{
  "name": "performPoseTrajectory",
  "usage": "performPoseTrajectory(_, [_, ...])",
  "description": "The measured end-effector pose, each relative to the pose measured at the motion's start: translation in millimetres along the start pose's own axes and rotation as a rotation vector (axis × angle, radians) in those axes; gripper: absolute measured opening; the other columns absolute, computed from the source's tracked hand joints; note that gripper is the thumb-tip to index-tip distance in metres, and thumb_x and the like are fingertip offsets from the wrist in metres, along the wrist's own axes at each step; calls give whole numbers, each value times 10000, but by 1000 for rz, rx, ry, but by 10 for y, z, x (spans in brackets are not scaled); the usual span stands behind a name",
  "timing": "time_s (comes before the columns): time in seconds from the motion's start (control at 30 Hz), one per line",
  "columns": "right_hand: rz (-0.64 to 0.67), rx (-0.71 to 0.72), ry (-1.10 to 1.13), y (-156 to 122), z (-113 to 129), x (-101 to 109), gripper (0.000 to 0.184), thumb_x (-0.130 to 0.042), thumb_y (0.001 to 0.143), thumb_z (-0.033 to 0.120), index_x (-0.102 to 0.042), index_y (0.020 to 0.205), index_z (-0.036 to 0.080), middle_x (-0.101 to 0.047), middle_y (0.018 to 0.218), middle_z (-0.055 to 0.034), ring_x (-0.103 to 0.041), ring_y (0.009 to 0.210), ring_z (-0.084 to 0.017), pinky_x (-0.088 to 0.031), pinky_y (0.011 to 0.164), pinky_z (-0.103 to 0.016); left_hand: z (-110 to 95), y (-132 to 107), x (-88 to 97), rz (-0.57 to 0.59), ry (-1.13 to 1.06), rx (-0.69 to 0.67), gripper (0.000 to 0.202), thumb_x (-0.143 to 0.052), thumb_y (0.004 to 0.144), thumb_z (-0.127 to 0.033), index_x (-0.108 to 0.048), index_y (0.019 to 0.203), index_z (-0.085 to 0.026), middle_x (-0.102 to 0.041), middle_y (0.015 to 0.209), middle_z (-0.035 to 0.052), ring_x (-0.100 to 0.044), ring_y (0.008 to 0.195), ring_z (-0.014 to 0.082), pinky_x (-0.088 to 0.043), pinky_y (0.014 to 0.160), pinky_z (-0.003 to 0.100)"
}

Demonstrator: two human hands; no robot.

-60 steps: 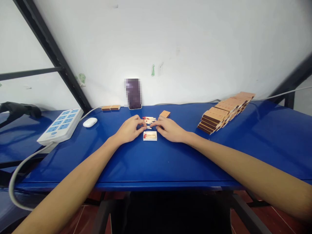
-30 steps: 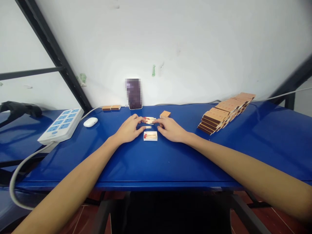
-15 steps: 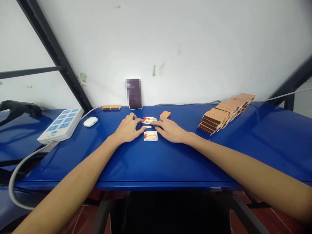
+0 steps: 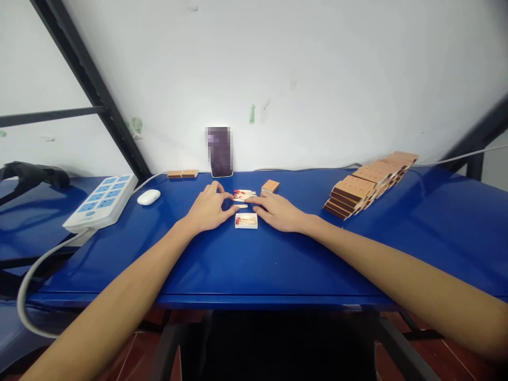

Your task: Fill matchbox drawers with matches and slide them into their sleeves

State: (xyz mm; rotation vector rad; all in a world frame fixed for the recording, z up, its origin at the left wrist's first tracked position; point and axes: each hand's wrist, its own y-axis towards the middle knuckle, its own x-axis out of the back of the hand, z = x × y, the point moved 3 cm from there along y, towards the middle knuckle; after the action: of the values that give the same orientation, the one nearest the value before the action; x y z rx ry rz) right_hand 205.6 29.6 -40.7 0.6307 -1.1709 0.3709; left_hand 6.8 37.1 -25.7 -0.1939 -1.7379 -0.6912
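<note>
Red-headed matches [image 4: 245, 195] lie in a loose pile on the blue table, and a few separate matches [image 4: 240, 206] lie just in front of it. Nearer to me is a white matchbox tray [image 4: 246, 227], partly filled with matches. To the left, my left hand [image 4: 210, 208] rests with thumb and index finger apart, their tips by the left ends of the separate matches. From the other side, my right hand [image 4: 280, 210] reaches in, its index finger at the pile's near edge and its thumb by the tray's upper right corner. Its other fingers are partly hidden.
Behind my right hand sits a matchbox cover [image 4: 270, 186]. Stacked matchboxes [image 4: 359, 188] lean at the right. Along the wall are a phone [image 4: 221, 153] and more matchboxes [image 4: 182, 173]. A white earbud case [image 4: 148, 197] and a power strip [image 4: 101, 202] are at the left.
The whole view has shifted very slightly. Both hands keep nearly the same pose around the matches, and the tray stays where it was.
</note>
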Motion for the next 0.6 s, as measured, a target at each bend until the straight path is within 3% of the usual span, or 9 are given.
performPoseTrajectory(0.47, [-49,4,84,-9,-9,9,382,-412,939,170,-597,1271,208,-553,964,-73,-529,851,-187,-395,777,-310,5,0,17,-35,-92,25,336,-601,840,-504,-721,954,-212,-495,1053,70,-517,1062,237,-422,997,421])
performPoseTrajectory(0.6, [-61,-37,77,0,-35,-3,429,-415,917,147,-559,1320,183,-563,1000,-85,-528,872,-191,-396,807,-320,1,-7,22,-26,-117,35,366,-603,836,-505,-689,1043,-215,-497,1072,70,-517,1079,238,-421,1003,421])
